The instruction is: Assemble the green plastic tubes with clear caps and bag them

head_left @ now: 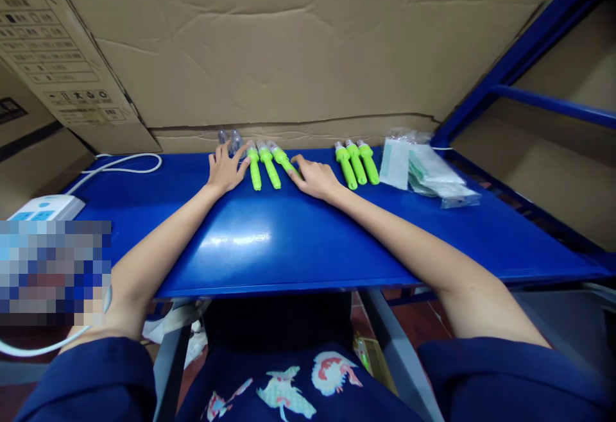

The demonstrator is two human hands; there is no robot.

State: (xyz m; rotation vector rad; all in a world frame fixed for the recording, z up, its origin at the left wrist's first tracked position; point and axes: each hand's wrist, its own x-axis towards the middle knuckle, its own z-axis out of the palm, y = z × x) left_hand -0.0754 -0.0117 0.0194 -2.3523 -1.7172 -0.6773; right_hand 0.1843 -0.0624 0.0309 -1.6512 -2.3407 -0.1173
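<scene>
My left hand (226, 170) rests on the blue table with its fingers spread. Its fingertips reach the clear plastic caps (235, 141) at the back, and its thumb lies beside a bright green plastic handle (255, 168) with a clear top. A second such green handle (270, 167) stands just right of it. My right hand (317, 178) has its thumb and index finger around the lower end of a third, tilted green handle (283, 158). Further right, three more green handles (355, 164) lie side by side.
Flat clear packets with white and green contents (430, 168) lie at the table's back right. A white power strip (52, 207) with a cable (129, 164) is at the left. Cardboard (298, 56) walls the back. A blue metal frame (520, 50) rises at the right.
</scene>
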